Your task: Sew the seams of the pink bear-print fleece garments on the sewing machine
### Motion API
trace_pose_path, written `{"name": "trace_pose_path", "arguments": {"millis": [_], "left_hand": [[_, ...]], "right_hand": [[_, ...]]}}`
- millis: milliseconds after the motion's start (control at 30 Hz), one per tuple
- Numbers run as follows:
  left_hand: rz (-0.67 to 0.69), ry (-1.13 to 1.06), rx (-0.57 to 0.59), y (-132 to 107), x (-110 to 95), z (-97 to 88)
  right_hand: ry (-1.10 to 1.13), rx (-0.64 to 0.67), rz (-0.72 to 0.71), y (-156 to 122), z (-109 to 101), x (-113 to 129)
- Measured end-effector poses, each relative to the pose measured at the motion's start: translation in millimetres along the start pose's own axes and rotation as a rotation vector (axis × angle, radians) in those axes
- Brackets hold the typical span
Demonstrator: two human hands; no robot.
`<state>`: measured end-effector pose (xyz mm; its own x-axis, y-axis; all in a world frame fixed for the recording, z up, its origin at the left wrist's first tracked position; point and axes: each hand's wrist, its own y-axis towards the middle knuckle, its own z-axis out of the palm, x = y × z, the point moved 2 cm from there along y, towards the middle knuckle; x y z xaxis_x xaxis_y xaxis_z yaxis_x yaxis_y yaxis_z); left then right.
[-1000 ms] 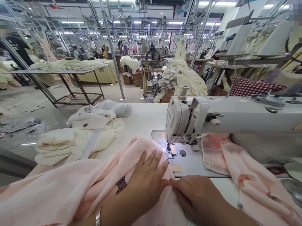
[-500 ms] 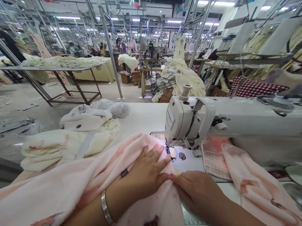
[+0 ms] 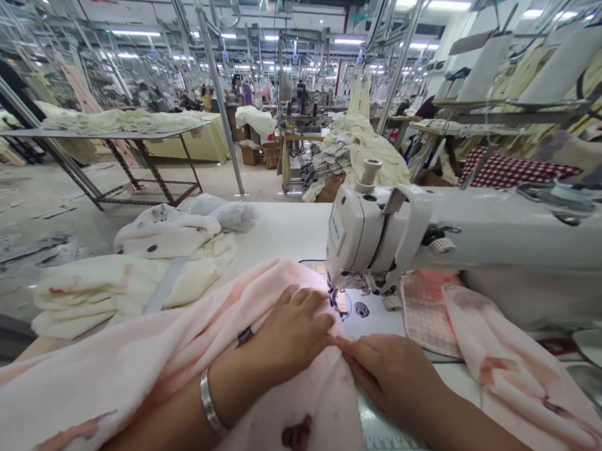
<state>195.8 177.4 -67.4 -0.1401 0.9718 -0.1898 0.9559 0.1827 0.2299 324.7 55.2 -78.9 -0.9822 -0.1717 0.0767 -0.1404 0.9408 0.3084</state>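
The left hand (image 3: 290, 335) lies flat, palm down, on the pink fleece fabric (image 3: 152, 371) in the lower middle of the frame, its fingers together and pointing up and to the right toward the needle area of the sewing machine (image 3: 381, 238). A silver bangle (image 3: 209, 402) circles its wrist. The right hand (image 3: 394, 374) sits just beside it, lower right of centre, its grip closed on the edge of the same fabric: the fingertips pinch a fold where the two hands meet, and thumb and fingers touch the left hand's side.

The pink fleece fabric spreads from the lower left corner across the bottom of the frame, over the white tabletop (image 3: 281, 230), and its leading edge lies right at the presser foot (image 3: 337, 300) under the machine head. A small dark printed figure shows on the cloth beside the left wrist and another at the bottom edge.

To the right of the needle plate lies a pink checked cloth piece (image 3: 427, 310), touching a second length of pink fleece (image 3: 517, 369) that runs toward the lower right corner. At middle left a pile of cream garments (image 3: 134, 279) rests on the tabletop, well apart from the hands. In the upper left a metal-framed work table (image 3: 102, 134) carries more pale cloth, and a heap of cream fabric (image 3: 367, 149) stands behind the machine.
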Motion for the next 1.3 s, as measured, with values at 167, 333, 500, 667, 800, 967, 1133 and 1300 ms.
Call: {"name": "trace_pose_path", "arguments": {"millis": [167, 333, 500, 667, 800, 967, 1133, 1300], "left_hand": [[0.117, -0.078, -0.089, -5.8, -5.5, 5.6], [0.145, -0.08, -0.07, -6.3, 1.3, 7.3], [0.147, -0.067, -0.036, -0.1, 8.7, 3.6], [0.134, -0.066, -0.04, 14.6, 24.1, -1.1], [0.103, -0.054, -0.063, 26.5, 42.3, 0.0], [0.068, -0.034, -0.034, 34.1, 50.0, 1.0], [-0.056, 0.002, -0.002, 32.4, 31.5, -12.3], [-0.2, 0.024, 0.01, 17.9, 17.4, -16.1]], "right_hand": [[0.021, -0.028, -0.052, -5.0, -4.6, 5.2], [0.086, -0.062, -0.133, -9.2, -5.4, 11.8], [0.061, -0.08, -0.111, -4.9, -1.9, 8.8], [0.039, -0.055, -0.049, -0.3, -1.4, 3.1], [0.034, -0.012, -0.011, 1.4, 0.1, -0.3], [0.035, -0.003, 0.017, 1.4, 3.4, -4.0], [0.035, 0.034, 0.116, -0.2, -0.9, -3.4], [0.044, 0.129, 0.182, 4.5, -3.0, 4.7]]}}
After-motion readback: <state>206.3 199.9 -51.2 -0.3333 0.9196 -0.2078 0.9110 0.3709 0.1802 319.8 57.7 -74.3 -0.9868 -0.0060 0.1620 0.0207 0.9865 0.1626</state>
